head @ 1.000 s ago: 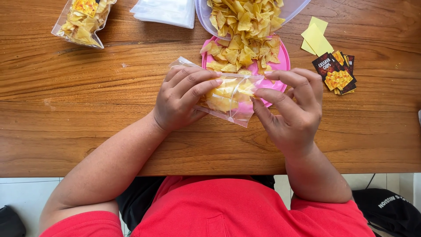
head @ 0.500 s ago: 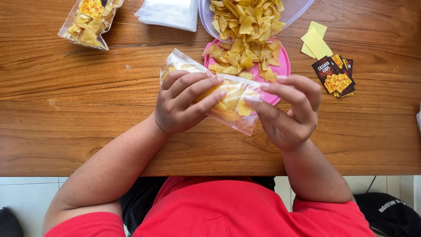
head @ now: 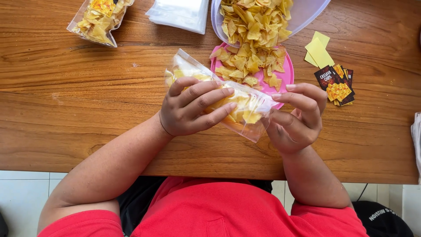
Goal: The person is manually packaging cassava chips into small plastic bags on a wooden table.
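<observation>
Head view: both hands hold a small clear bag of yellow chips point(head: 239, 107) above the wooden bench point(head: 87, 123), just at 6 o'clock of the pink plate point(head: 287, 72). The left hand point(head: 188, 109) is clenched around the bag's middle, four fingers point(head: 206, 94) lying across its upper face. The right hand point(head: 300, 116) pinches the bag's end at 3 o'clock, fingertips closed on the plastic edge. Compared with one second ago, the bag has been lifted off the bench surface and tilted; its sealed strip end now points toward 10 o'clock, and more of the bag shows beyond the left hand's knuckles. The right hand has shifted from a flat pinch over the bag's top edge to a curled grip at its end. Judged from this, the bag is being handled at its opening, with its contents settled toward the middle; whether the opening is closed cannot be told from this view. At 12 o'clock of the plate, a clear bowl point(head: 307, 13) of chips spills loose chips onto the plate. A stack of empty clear bags point(head: 180, 13) lies at 11 o'clock, and a filled chip bag point(head: 98, 19) lies well apart at 10 o'clock. At 3 o'clock of the plate lie yellow paper slips point(head: 319, 50) and a pile of dark printed labels point(head: 337, 81).
</observation>
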